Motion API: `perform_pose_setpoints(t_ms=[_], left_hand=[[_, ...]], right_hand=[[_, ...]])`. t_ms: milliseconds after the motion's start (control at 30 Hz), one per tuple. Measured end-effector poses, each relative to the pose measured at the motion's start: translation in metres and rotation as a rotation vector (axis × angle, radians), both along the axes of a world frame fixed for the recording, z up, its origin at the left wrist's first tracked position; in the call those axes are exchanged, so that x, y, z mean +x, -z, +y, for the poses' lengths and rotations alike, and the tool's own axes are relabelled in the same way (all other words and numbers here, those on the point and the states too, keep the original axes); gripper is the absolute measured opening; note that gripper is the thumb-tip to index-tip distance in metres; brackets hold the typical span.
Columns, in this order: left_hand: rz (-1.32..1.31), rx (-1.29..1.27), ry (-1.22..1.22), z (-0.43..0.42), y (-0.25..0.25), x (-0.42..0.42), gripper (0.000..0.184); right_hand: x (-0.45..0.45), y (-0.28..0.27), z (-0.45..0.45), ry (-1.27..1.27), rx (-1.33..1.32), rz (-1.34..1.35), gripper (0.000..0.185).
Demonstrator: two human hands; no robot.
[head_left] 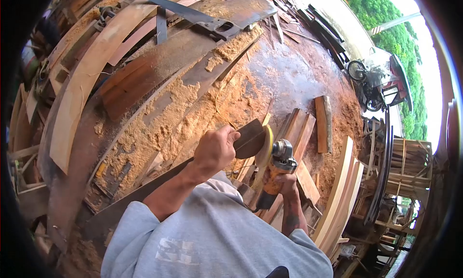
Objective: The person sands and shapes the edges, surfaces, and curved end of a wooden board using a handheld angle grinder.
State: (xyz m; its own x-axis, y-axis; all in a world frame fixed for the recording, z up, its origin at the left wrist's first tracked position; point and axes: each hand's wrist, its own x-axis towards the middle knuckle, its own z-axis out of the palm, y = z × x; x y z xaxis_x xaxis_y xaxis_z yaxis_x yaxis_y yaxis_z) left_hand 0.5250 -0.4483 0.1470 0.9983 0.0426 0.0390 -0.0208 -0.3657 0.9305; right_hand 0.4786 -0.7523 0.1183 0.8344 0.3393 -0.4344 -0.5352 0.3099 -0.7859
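My left hand (216, 147) is closed on a dark wooden board (251, 137), its thumb near the board's end. What looks like the same board runs back under my left forearm toward the lower left. In my right hand (283, 182) is an orange and grey angle grinder (279, 168), gripped by its body. The grinder's round yellow-edged disc (264, 147) stands upright against the end of the board, seen nearly edge-on. Some of my right fingers are hidden behind the tool.
A handsaw (205, 23) lies on the sawdust-strewn bench (178, 54) at upper left. Beside it is a long curved pale plank (89, 75). Wood offcuts (322, 123) and pale boards (340, 196) lie to the right. A motorcycle (376, 80) stands farther off.
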Motion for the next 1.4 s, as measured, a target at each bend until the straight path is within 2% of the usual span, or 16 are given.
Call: perform_pose_setpoints(t_ms=[67, 167, 400, 667, 1100, 1300, 1400], left_hand=[[0.053, -0.057, 0.016, 0.001, -0.003, -0.003, 0.016], [0.074, -0.02, 0.013, -0.002, 0.005, -0.007, 0.014], [0.137, 0.016, -0.002, -0.002, 0.004, -0.009, 0.014], [0.066, -0.019, -0.014, 0.002, 0.002, -0.008, 0.014], [0.129, -0.004, 0.025, 0.004, -0.002, -0.009, 0.013], [0.053, -0.019, 0.024, 0.0, 0.01, -0.014, 0.012], [0.13, 0.009, 0.05, 0.003, 0.004, -0.017, 0.012]], right_hand=[[0.001, 0.022, -0.03, -0.068, 0.023, 0.117, 0.061], [0.014, -0.011, -0.016, -0.07, -0.029, 0.094, 0.058], [0.035, -0.014, -0.039, -0.236, -0.096, 0.141, 0.061], [0.055, -0.02, -0.046, -0.33, -0.127, 0.158, 0.061], [0.07, -0.029, -0.046, -0.402, -0.162, 0.151, 0.062], [0.078, -0.035, -0.046, -0.433, -0.197, 0.132, 0.063], [0.084, -0.039, -0.046, -0.45, -0.207, 0.132, 0.063]])
